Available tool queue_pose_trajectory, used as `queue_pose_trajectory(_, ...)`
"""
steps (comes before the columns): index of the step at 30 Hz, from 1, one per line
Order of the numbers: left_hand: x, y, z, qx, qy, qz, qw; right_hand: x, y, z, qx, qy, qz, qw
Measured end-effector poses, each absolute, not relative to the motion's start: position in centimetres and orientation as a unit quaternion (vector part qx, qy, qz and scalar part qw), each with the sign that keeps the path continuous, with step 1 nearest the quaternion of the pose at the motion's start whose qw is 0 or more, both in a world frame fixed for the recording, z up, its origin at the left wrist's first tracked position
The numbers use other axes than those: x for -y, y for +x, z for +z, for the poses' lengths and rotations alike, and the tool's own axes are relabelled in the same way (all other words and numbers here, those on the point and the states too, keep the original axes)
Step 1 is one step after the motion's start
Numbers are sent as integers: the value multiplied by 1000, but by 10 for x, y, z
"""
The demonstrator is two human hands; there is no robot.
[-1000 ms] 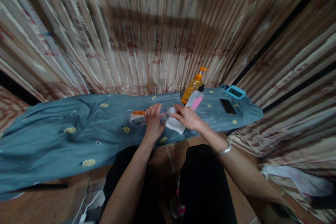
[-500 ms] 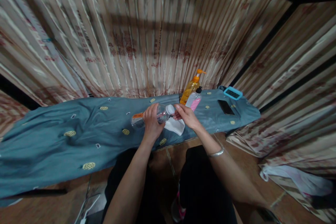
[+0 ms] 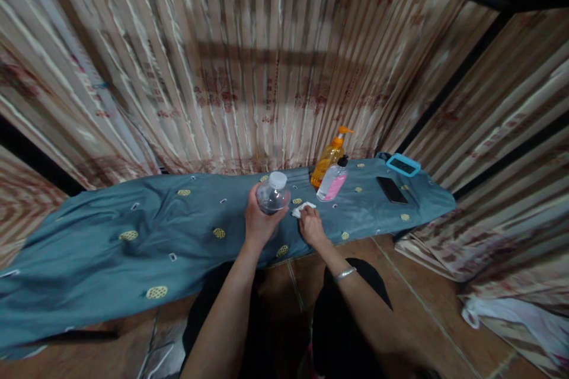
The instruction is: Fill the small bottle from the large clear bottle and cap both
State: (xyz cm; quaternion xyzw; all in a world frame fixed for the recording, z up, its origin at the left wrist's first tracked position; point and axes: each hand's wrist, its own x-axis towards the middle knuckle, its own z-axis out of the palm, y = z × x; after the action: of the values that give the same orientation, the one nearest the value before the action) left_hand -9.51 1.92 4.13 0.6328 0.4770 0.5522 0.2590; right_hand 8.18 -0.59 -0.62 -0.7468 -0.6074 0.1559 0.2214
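Note:
My left hand (image 3: 259, 220) is wrapped round a clear plastic bottle (image 3: 272, 196) with a white cap (image 3: 278, 180), its cap end tipped up toward me. To the right of it, my right hand (image 3: 311, 225) is closed on a crumpled white cloth (image 3: 304, 209), which rests low over the blue-green sheet; whether it is cloth or tissue I cannot tell. Just beyond that hand stand a clear bottle with a pink label and black top (image 3: 332, 182) and an orange pump bottle (image 3: 328, 161), both upright.
A patterned blue-green sheet (image 3: 102, 266) covers the long narrow surface. Toward its right end lie a black phone (image 3: 392, 190) and a light-blue framed device (image 3: 403, 164). Pleated curtains (image 3: 249, 71) hang behind and at the right. My knees are below the front edge.
The bottle has gone from lying sideways to more upright in my left hand. My right hand has left the cap area and taken hold of the white cloth, which is now bunched up.

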Motion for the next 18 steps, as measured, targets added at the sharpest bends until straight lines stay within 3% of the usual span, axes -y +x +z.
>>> queue_pose_trajectory(6, -24, -92, 37, -469, 601, 571, 306, 12, 97, 17, 572, -695, 229, 371)
queue_pose_trajectory(11, -24, -86, 37, -455, 593, 575, 333, 27, 68, 59, 579, -605, 213, 502)
queue_pose_trajectory(18, -28, -82, 23, -424, 606, 594, 317, 37, 5, 70, 613, -546, 157, 549)
